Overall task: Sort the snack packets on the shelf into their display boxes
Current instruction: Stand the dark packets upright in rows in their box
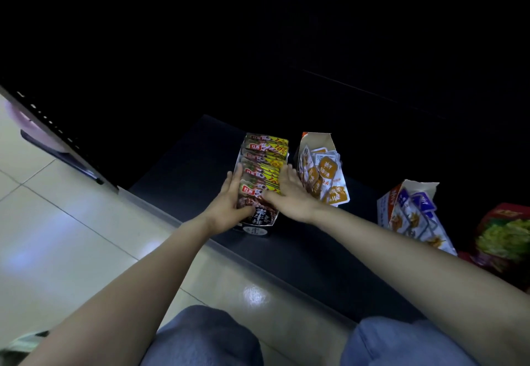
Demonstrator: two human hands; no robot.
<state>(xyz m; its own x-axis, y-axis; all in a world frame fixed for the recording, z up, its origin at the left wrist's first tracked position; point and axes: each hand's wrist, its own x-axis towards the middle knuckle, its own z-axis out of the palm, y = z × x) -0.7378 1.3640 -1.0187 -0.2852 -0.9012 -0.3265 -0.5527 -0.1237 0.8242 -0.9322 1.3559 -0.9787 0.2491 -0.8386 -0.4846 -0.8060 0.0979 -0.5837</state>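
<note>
A black display box (259, 222) stands on the dark bottom shelf (183, 165), packed with a row of red-and-yellow snack packets (266, 159). My left hand (229, 202) holds the box's left side, with the thumb curled over its front. My right hand (289, 193) lies with straight fingers against the box's right side and the front packets. Just right of it, an open box of orange-and-white packets (324, 173) stands upright. Further right is a box of blue-and-white packets (415, 213).
A red bag with green print (504, 236) lies at the far right of the shelf. The shelf's back is dark and nothing can be made out there. Pale floor tiles (57, 222) run along the shelf's front edge. My knees (206, 337) are below.
</note>
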